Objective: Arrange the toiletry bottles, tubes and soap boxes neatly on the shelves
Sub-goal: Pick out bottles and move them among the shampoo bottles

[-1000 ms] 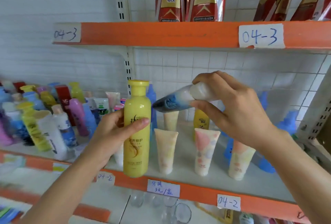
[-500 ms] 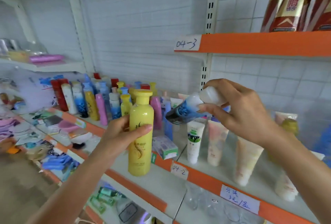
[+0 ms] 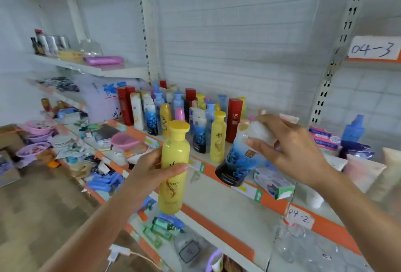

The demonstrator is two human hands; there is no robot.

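White slatted wall panels are backing a run of shelves with orange front edges, and an upper shelf (image 3: 91, 66) at the far left is carrying dark bottles and a purple roll. Lower left, pink and purple basins (image 3: 35, 129) are sitting among scattered small goods. On the middle shelf (image 3: 219, 176), a crowd of red, blue, yellow and pink bottles (image 3: 173, 108) is standing upright. In front of it the left hand (image 3: 152, 174) is gripping a yellow bottle (image 3: 173, 167) around its waist, thumb across the label, holding it upright in the air off the shelf edge. To the right, the right hand (image 3: 290, 152) is curling its fingers round the white cap of a blue-and-white bottle (image 3: 238, 161), which is tilting over the shelf front, just beside a small green-and-white box (image 3: 274, 182). Pale tubes (image 3: 364, 174) are standing further right, below a handwritten "04-3" label (image 3: 372, 49).
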